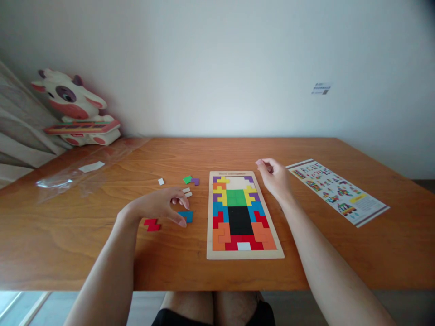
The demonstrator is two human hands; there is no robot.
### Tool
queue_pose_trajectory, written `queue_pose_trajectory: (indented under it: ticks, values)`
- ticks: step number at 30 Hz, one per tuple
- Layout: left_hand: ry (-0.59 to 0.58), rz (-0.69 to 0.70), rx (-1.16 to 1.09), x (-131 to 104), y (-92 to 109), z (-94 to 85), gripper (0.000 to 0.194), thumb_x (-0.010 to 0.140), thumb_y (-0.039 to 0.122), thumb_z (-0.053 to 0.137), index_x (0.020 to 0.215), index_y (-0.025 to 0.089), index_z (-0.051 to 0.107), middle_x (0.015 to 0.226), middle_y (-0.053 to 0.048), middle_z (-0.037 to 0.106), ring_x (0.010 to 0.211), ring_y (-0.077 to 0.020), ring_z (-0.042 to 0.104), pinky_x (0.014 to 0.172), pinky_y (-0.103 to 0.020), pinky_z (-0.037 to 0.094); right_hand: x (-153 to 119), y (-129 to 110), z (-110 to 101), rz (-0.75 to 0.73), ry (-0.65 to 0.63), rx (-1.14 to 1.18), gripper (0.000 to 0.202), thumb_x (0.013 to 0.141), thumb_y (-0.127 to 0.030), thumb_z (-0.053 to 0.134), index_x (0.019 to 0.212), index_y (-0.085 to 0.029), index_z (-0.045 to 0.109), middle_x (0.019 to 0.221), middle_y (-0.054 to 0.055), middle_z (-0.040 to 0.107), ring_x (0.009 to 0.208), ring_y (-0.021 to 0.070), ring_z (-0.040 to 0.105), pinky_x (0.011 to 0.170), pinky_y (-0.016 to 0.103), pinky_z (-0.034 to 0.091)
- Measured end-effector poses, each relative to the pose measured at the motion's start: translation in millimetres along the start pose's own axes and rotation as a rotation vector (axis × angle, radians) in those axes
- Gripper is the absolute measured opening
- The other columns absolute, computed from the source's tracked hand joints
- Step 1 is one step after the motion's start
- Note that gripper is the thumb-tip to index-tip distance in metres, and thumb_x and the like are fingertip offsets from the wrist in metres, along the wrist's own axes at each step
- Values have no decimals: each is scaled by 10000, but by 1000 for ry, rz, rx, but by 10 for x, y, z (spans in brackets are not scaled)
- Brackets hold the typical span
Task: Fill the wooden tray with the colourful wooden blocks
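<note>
My left hand (159, 206) reaches over the loose pieces with thumb and fingers apart, its thumb just over a blue puzzle piece (188, 216). Whether it touches that piece I cannot tell. A red zigzag piece (152, 225) lies below its wrist. Just beyond the fingers are white pieces (187, 193), a green piece (188, 179) and a purple piece (195, 181). My right hand (274, 177) is curled closed beside the puzzle board's upper right edge; anything within its fingers is hidden. The wooden puzzle board (245, 255) holds many coloured pieces, with bare pale wood showing near its top.
A printed pattern sheet (340, 192) lies right of the board. A small white square (161, 181) sits left of the loose pieces. Clear plastic wrapping (64, 181) and a cow-shaped toy keyboard (83, 111) occupy the table's far left, by a curtain (23, 122).
</note>
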State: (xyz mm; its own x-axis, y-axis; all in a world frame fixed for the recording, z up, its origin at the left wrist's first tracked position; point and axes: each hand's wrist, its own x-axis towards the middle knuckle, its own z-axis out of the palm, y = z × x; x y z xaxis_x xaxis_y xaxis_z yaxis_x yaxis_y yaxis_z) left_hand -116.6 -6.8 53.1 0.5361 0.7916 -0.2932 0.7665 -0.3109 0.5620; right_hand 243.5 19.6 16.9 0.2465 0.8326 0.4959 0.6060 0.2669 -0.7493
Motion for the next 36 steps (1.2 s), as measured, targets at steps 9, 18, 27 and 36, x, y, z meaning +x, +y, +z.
queue_pose_trajectory:
  ticks: [9, 18, 27, 36]
  values:
    - [-22, -11, 25, 69, 74, 99, 360, 578, 534, 821, 818, 274, 755, 954, -13, 684, 916, -221, 612, 792, -272, 468, -6, -11, 7, -35, 9, -25, 348, 881, -500, 557, 840, -188, 704, 738, 64, 729, 607, 181, 604, 603, 296, 430]
    - [-64, 45, -8, 73, 122, 94, 344, 593, 478, 818, 827, 246, 718, 867, 8, 663, 804, -178, 598, 716, -248, 461, -13, -11, 20, -36, 3, -4, 336, 885, -488, 558, 849, -187, 703, 749, 62, 728, 599, 173, 596, 598, 290, 429]
    - [-13, 58, -159, 130, 179, 138, 256, 705, 461, 735, 742, 213, 685, 709, 10, 657, 700, -159, 606, 652, -250, 457, -36, -76, -9, -46, -125, -7, 346, 895, -505, 545, 848, -200, 703, 737, 55, 738, 630, 185, 632, 608, 291, 444]
    - [382, 303, -254, 345, 340, 461, 221, 865, 408, 655, 883, 190, 691, 875, -35, 732, 786, -171, 671, 716, -275, 523, -79, -66, -23, -112, -410, -271, 507, 971, -560, 423, 740, -198, 690, 693, 65, 729, 630, 181, 653, 576, 262, 384]
